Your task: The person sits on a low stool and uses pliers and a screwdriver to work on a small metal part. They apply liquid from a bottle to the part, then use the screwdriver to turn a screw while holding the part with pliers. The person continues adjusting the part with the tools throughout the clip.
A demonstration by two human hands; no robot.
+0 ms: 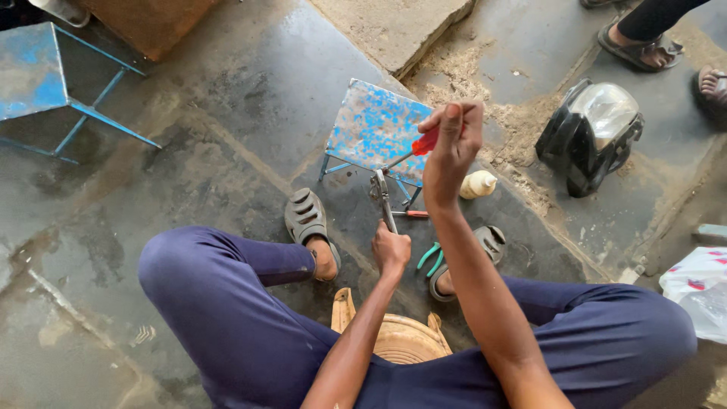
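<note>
My left hand grips the lower end of a slim metal part and holds it upright between my knees. My right hand is raised above it, fingers closed on a red-handled screwdriver whose shaft slants down-left to the top of the metal part. Green-handled pliers lie on the floor by my right foot. A second red-handled tool lies on the floor just right of the metal part. I sit on a low wooden stool.
A small blue-painted metal stool stands just ahead. A cream plastic bottle lies near it. A black headlamp housing rests at right, another blue stool at far left, a plastic bag at right. Another person's sandalled feet are top right.
</note>
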